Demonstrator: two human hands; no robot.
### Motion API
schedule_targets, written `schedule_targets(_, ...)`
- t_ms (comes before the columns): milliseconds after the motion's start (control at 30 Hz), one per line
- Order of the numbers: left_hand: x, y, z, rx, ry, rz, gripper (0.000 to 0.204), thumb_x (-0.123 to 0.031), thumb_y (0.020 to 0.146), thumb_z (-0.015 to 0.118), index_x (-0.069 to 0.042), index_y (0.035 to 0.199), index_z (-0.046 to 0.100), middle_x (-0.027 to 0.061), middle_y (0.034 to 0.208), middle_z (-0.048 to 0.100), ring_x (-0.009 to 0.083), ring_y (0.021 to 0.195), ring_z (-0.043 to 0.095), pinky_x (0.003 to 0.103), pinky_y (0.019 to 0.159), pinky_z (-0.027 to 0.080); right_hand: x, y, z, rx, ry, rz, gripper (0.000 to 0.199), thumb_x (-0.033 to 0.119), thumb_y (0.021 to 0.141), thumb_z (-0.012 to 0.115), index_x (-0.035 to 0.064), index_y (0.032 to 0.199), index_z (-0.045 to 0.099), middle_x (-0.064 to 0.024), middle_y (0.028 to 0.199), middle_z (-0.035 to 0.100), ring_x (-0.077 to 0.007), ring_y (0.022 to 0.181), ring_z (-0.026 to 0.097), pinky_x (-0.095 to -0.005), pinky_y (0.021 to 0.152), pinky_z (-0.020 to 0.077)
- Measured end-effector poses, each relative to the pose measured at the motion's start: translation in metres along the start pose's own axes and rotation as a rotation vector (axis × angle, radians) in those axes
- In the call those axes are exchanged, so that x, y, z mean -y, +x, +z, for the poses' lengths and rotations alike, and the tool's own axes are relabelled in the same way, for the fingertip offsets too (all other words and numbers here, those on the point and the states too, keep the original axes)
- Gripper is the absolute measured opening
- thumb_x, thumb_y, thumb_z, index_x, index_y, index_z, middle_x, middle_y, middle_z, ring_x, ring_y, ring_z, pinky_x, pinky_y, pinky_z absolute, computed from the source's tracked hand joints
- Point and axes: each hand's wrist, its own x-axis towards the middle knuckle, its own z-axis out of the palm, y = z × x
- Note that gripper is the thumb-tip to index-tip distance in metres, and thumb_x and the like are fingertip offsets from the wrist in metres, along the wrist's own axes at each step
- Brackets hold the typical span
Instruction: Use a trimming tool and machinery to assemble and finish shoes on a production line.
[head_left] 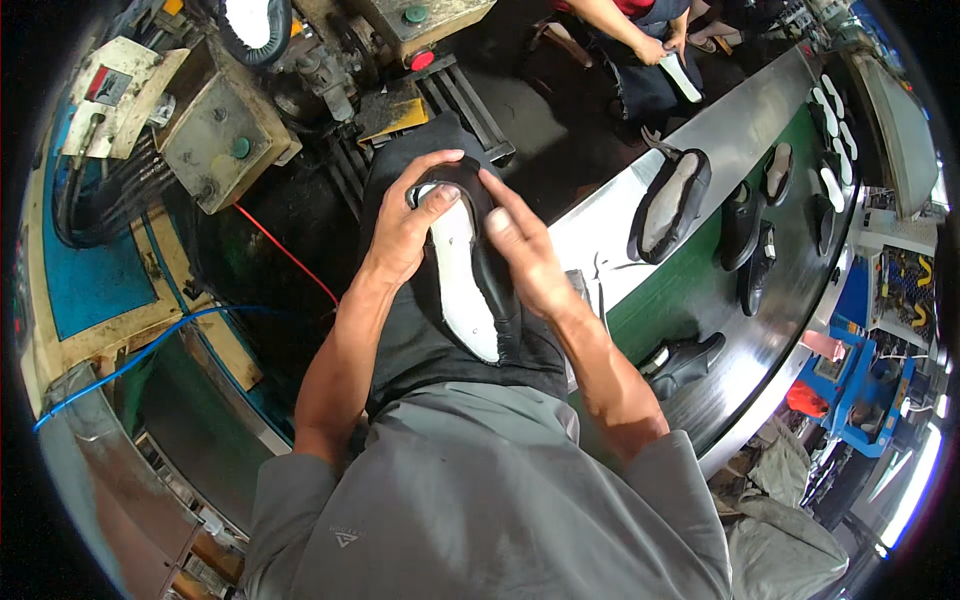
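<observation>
A black shoe upper (503,296) lies bottom up across my lap, its toe pointing away from me. The white insole (459,285) shows along its middle, with the black edge folded around it. My left hand (402,232) grips the toe end from the left, its thumb pressed onto the insole and its fingers around the outer edge. From the right, my right hand (528,262) holds the other side of the toe, index finger stretched along the edge and thumb bent over the rim.
To my right runs a metal-edged bench with a green belt (640,322). A black shoe upper (670,205) lies on its near edge, with several black shoes beyond. Machine boxes (225,140) stand at left. Ahead, another person's hands (655,50) hold a white-bottomed shoe.
</observation>
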Motion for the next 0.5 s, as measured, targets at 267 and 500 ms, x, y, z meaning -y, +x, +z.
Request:
schedule_targets(267, 0.011, -0.001, 0.0, 0.006, 0.065, 0.035, 0.045, -0.022, 0.106, 0.073, -0.002, 0.146, 0.064, 0.0048, 0.127, 0.069, 0.0128, 0.114, 0.062, 0.03, 0.104, 0.05, -0.006, 0.007, 0.019, -0.119, -0.58, -0.116, 0.068, 0.035, 0.117, 0.054, -0.0026, 0.17, 0.034, -0.0346, 0.168, 0.043, -0.0462, 0.156, 0.043, -0.0465, 0.13, 0.0345)
schedule_targets(500, 0.023, 0.0, 0.006, 0.046, -0.216, -0.146, 0.057, -0.022, 0.113, 0.064, -0.004, 0.164, 0.048, 0.0085, 0.142, 0.064, 0.0145, 0.126, 0.061, 0.032, 0.111, 0.049, -0.02, 0.011, -0.017, -0.048, 0.143, 0.052, 0.07, 0.042, 0.119, 0.05, 0.0, 0.172, 0.032, -0.0162, 0.174, 0.041, -0.029, 0.161, 0.038, -0.0403, 0.132, 0.0301)
